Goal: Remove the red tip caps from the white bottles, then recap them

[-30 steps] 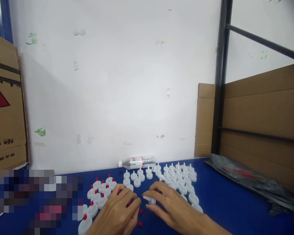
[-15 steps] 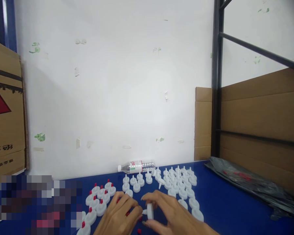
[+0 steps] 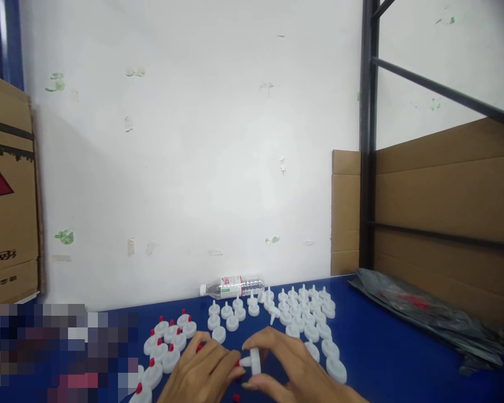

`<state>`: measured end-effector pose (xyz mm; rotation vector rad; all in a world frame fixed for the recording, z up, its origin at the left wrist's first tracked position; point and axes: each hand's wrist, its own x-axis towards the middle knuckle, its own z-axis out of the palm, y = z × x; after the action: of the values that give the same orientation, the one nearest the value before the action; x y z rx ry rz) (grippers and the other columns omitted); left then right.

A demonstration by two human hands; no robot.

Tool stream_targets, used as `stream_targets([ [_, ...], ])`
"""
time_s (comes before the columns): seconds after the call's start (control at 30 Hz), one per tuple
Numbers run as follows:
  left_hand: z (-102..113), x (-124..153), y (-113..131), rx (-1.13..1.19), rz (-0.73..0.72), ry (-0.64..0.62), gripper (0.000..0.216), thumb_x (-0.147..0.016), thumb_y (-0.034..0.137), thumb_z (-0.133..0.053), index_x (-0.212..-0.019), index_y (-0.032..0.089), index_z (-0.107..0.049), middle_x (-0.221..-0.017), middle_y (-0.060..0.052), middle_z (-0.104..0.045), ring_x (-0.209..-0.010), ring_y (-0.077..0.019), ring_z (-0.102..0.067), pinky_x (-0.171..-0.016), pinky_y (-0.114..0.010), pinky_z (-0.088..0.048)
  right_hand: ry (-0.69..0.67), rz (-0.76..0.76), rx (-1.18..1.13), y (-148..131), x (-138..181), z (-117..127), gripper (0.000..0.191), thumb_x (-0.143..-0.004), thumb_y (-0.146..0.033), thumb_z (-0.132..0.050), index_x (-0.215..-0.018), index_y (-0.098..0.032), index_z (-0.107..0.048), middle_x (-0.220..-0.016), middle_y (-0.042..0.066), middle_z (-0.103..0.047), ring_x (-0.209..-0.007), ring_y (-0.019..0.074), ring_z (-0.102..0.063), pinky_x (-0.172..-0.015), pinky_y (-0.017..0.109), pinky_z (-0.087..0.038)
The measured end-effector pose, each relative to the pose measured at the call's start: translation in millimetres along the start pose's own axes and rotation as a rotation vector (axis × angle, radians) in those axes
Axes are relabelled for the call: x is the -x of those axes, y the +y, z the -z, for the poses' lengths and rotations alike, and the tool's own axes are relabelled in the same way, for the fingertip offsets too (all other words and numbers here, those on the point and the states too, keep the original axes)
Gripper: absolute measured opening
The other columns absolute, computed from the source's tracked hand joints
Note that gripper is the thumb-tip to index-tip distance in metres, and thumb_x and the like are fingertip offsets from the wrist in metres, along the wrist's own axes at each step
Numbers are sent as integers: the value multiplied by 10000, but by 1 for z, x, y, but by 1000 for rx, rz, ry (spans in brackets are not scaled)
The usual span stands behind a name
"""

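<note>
My right hand is closed on a white nozzle cap, gripping its round base between thumb and fingers. The cap lies sideways, spout pointing left. At the spout's tip sits a small red tip cap, pinched by the fingers of my left hand; how far the spout goes into it is hidden. Left of my hands stand several white caps with red tips. Beyond and to the right are several white caps with bare spouts. A loose red tip lies at the near edge of view.
A clear plastic bottle lies on the blue table against the white wall. Grey plastic bags lie at the right, beside a black metal frame and cardboard. A cardboard box stands at the left; a blurred patch covers the lower left.
The white nozzle cap and the left fingers have come together, and a red tip now shows at the spout's end. The whole view has shifted slightly.
</note>
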<state>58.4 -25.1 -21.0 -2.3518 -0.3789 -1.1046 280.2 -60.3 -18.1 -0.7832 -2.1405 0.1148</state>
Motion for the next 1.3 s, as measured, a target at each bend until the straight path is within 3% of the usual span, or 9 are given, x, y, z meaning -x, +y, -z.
stream_targets([
  [0.17, -6, 2, 3, 80, 52, 25, 242, -1037, 101, -395, -906, 176, -583, -662, 7, -643, -550, -141, -572, -583, -295, -434, 116, 28, -10, 2, 3, -6, 314, -922, -389, -708, -1187, -294, -569, -1053, -13, -744, -869, 149, -714, -838, 237, -563],
  [0.4, -6, 3, 6, 118, 108, 8, 295, -1043, 125, -350, -884, 178, -593, -660, -8, -641, -550, -145, -562, -549, -281, -425, 120, 190, -47, 8, -2, -8, 225, -978, -405, -624, -1138, -256, -569, -1033, 21, -759, -934, 158, -736, -870, 227, -574],
  [0.53, 8, -7, 6, 151, 101, -39, 263, -1013, 79, -391, -875, 181, -591, -695, -6, -648, -586, -150, -547, -575, -297, -404, 53, 49, 2, 5, 1, -7, 356, -974, -451, -618, -1266, -267, -533, -1155, 44, -745, -1004, 181, -728, -920, 263, -572],
  [0.67, 28, -16, -7, 162, 178, -16, 184, -998, 86, -435, -1024, 181, -590, -823, -21, -671, -719, -165, -583, -721, -319, -428, -136, -126, 46, 4, 4, -3, 681, -983, -442, -588, -1546, -240, -264, -1407, 128, -608, -1279, 261, -597, -1067, 415, -503],
  [0.73, 37, -15, -20, 106, 220, -34, 171, -994, 106, -435, -962, 184, -584, -811, -24, -647, -729, -172, -570, -739, -323, -420, -196, -180, 77, 4, 4, 0, 637, -1017, -412, -523, -1568, -263, -240, -1501, 120, -517, -1370, 261, -508, -1126, 448, -445],
  [0.83, 45, -5, -41, -14, 251, -188, 259, -989, 144, -394, -806, 195, -569, -749, -30, -614, -708, -191, -560, -736, -336, -421, -195, -195, 107, 4, 1, 4, 493, -1047, -391, -454, -1520, -294, -354, -1488, 84, -528, -1377, 246, -491, -1142, 431, -429],
  [1.03, 57, 7, -53, -111, 568, -719, 298, -963, 273, -427, -781, 214, -656, -755, -72, -670, -736, -267, -658, -698, -356, -449, -151, -156, 126, 9, -5, 5, 316, -1064, -346, -412, -1362, -307, -510, -1316, 44, -624, -1266, 217, -553, -1121, 416, -437],
  [1.13, 63, 5, -50, -75, 662, -832, 243, -900, 270, -506, -730, 230, -674, -779, -82, -699, -761, -291, -679, -667, -342, -435, -148, -152, 113, 10, -7, 6, 293, -1069, -334, -401, -1330, -296, -529, -1276, 46, -628, -1235, 214, -556, -1097, 412, -449],
  [1.3, 66, 10, -50, -39, 699, -902, 105, -763, 217, -598, -720, 249, -688, -805, -61, -720, -765, -299, -686, -645, -330, -411, -172, -159, 110, 10, -7, 6, 268, -1074, -314, -398, -1301, -292, -539, -1245, 34, -628, -1208, 202, -553, -1102, 410, -426],
])
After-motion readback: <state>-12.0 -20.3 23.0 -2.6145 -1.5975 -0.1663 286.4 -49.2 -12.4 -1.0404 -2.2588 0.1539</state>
